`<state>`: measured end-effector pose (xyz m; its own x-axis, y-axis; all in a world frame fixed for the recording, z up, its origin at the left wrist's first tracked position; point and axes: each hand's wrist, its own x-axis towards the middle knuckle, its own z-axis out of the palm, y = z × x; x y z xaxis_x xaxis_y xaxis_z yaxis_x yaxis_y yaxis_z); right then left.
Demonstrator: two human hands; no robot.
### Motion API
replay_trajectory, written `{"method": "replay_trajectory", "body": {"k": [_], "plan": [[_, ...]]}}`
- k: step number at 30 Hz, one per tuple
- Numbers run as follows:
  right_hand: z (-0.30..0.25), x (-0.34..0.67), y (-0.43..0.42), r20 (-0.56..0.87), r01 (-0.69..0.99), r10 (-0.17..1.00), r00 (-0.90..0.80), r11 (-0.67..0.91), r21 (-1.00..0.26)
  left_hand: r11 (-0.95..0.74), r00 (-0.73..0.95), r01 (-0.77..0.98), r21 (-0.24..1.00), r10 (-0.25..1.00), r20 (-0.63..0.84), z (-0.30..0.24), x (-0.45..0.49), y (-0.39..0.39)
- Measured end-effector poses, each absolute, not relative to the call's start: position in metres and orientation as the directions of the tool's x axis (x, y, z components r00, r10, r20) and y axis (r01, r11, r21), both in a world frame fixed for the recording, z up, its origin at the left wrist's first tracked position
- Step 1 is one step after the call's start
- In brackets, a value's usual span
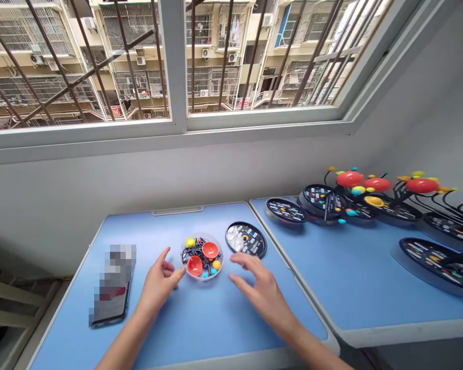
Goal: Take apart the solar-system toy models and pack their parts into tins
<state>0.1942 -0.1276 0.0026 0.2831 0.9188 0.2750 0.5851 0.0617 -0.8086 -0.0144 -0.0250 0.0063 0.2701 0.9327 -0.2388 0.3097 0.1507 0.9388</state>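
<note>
- A clear round tray [202, 235] sits near the far middle of the blue table [193, 329], holding two red domes [210, 250], a yellow ball [190, 242], small colored balls, and tangled black wires [200, 261].
- The left hand [160, 280] is spread, fingers slightly curled and just beside the tray's near edge, pinching nothing.
- The right hand [260, 293] is also spread and empty, hovering between the tray and the near table edge, close to a black lid [256, 244].
- Risk: a knock from either hand could tip the shallow tray, and loose balls could roll across the smooth tabletop.
- Risk: the tangled wires may snag, so lifting one could drag other parts out.
- The lid carries white pieces [235, 237], which could slide off if it is bumped.
- A pixelated phone [110, 303] lies left of the left hand, within reach of a careless sweep.
- Assembled models [370, 187] and more lids [435, 262] crowd the second table [351, 272], limiting room on that side.
</note>
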Motion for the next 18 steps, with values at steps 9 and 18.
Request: {"method": "replay_trajectory", "body": {"k": [9, 18], "plan": [[0.003, 0.231, -0.15, 0.164, 0.581, 0.865, 0.474, -0.167, -0.797, 0.448, 0.312, 0.076, 0.891, 0.838, -0.448, 0.014, 0.026, -0.042], [-0.006, 0.311, -0.071, 0.027, 0.571, 0.792, 0.61, -0.416, -0.707, 0.409, 0.323, 0.138, 0.902, 0.843, -0.431, 0.017, 0.048, -0.023]]}}
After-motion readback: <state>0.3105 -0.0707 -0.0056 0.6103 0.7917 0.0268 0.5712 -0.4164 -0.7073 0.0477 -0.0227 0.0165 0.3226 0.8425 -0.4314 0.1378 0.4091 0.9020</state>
